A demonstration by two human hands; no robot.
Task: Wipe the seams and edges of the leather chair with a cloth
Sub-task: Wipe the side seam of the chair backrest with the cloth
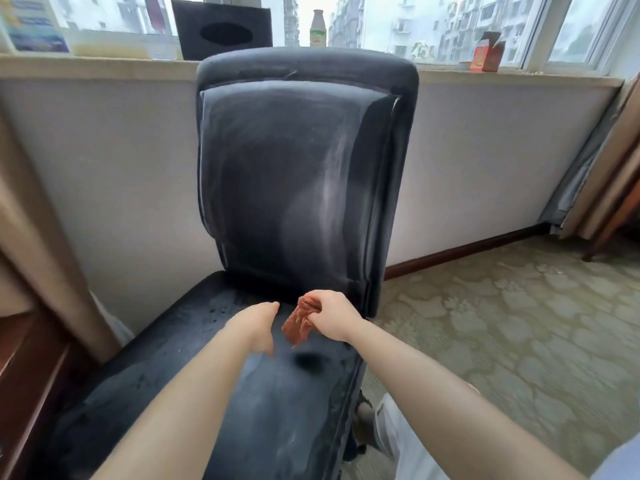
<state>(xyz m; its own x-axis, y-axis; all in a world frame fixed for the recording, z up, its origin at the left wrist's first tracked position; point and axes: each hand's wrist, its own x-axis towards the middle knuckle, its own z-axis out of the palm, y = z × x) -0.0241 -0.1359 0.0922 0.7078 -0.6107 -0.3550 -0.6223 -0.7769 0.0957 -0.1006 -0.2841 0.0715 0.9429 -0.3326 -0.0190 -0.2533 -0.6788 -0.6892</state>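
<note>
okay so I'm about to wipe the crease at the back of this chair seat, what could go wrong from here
1. The crumpled orange cloth is gripped by the right hand with much of it dangling, so a bunched wad may skim over the seam instead of getting in.
2. The black leather office chair already shows pale streaks on its backrest; wiping may only smear them.
3. The left hand isn't bracing the chair, which could shift.

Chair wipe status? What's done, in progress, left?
Done: hard to confirm; the backrest shows pale streaks, which could be wipe marks or sheen.
In hand: the right hand grips the bunched orange cloth just above the rear of the seat; the left hand reaches alongside, holding nothing.
Left: no seam or edge is under the cloth now, so probably most of them.
</note>
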